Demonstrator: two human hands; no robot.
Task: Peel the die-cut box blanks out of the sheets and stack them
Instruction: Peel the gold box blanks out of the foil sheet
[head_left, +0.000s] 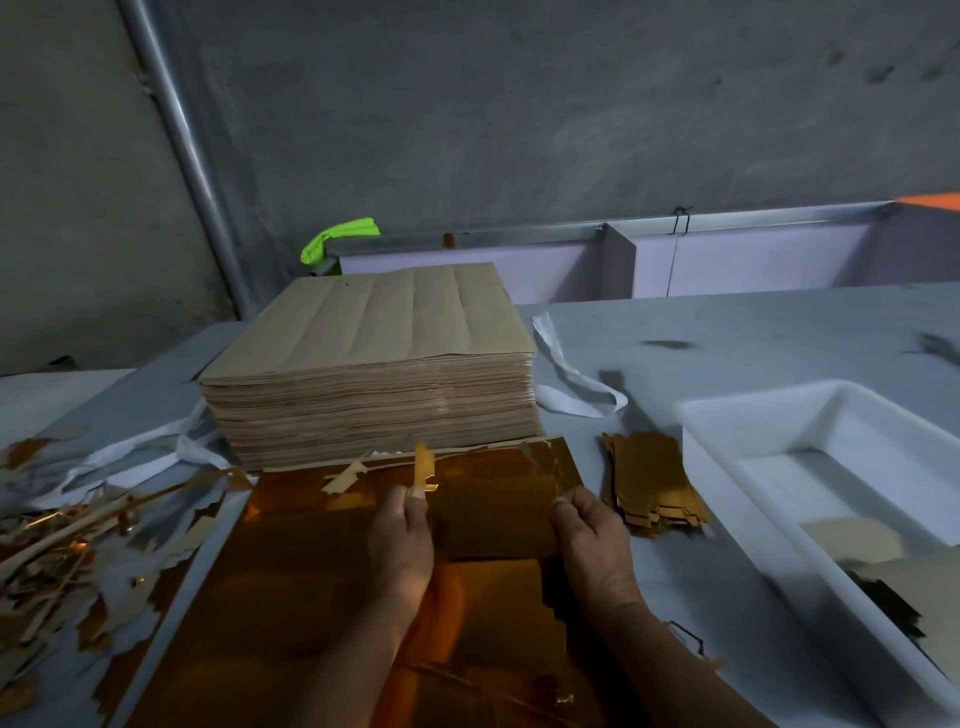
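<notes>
Blank (493, 514) held over the gold sheet (291, 597) on the counter (727, 332), long axis left to right. Left hand (402, 545) pinches its left edge and right hand (592, 545) its right. The stack (654, 483) lies just beyond the right hand, the nearer one.

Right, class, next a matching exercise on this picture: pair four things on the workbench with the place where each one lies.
Things:
1. tall stack of brown sheets
2. small pile of gold blanks
3. white tray
4. heap of torn scraps

Places:
A. far right of the table
B. left edge of the table
C. between the right hand and the tray
D. just behind the gold sheet

Pairs: 1-D, 2-C, 3-A, 4-B
</notes>
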